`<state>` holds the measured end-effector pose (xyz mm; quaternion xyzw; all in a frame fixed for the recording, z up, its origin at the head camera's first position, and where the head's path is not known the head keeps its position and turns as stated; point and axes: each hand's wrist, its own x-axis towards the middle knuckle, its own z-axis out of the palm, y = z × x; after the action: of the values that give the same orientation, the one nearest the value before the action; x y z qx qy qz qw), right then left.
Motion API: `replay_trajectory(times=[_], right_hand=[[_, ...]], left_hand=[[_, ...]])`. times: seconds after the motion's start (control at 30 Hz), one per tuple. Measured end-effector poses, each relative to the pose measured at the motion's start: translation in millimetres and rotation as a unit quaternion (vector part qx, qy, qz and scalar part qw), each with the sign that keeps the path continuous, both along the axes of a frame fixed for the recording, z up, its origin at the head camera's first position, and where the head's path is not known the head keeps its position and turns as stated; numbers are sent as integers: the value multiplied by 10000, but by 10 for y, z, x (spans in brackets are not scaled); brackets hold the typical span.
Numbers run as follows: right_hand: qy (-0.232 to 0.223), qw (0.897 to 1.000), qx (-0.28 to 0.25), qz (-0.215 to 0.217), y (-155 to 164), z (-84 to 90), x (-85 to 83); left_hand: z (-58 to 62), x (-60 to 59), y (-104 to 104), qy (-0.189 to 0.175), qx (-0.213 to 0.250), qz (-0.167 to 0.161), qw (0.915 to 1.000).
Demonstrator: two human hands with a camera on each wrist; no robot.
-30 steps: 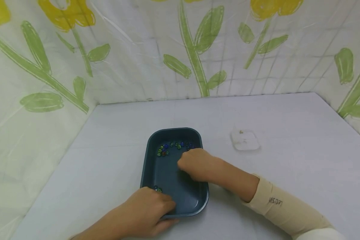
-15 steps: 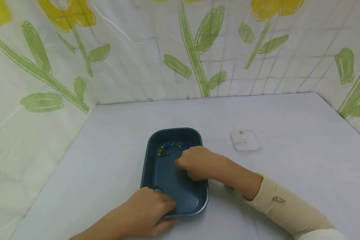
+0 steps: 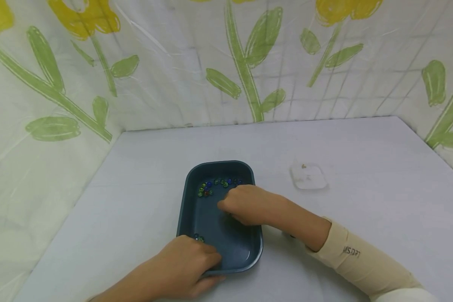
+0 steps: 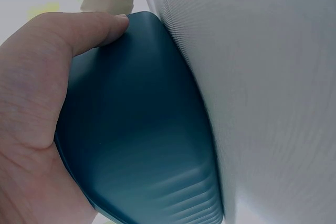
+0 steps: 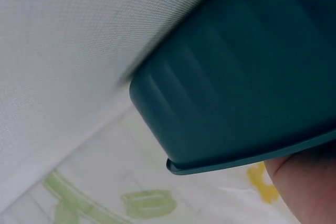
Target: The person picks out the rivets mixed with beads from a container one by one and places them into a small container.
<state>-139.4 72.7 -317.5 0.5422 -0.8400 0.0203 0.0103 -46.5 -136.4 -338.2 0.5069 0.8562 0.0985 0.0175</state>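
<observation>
In the head view, a dark teal plastic tray [image 3: 207, 218] lies on the table. My left hand [image 3: 185, 264] grips its near left corner, fingers over the rim; the left wrist view shows the thumb [image 4: 100, 27] along the outer wall. My right hand [image 3: 245, 205] reaches over the right rim, its fingers curled down near the tray floor. Its fingertips are hidden, and I cannot tell whether they pinch a marble. Several glass marbles [image 3: 206, 189], green, blue and one reddish, cluster at the far end. A few more marbles [image 3: 199, 238] sit by my left hand.
A clear, shallow square plastic lid or dish [image 3: 308, 176] lies right of the tray on the white-covered table [image 3: 136, 201]. Behind and beside the table hangs a pale sheet [image 3: 166, 84] painted with yellow flowers and green leaves.
My right hand has shifted slightly left inside the tray, and a small greenish thing shown under its fingers half a second ago is now mostly covered. The left hand and tray have stayed put.
</observation>
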Motion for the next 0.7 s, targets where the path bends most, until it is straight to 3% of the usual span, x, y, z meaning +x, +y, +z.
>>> replay_trajectory(times=[0.2, 0.7], right_hand=[[68, 9997, -56, 224, -8, 3, 8], [-62, 9995, 21, 301, 2, 25, 8]], left_hand=[[5, 2, -3, -53, -22, 22, 10000], [1, 2, -6, -130, -34, 62, 9999]])
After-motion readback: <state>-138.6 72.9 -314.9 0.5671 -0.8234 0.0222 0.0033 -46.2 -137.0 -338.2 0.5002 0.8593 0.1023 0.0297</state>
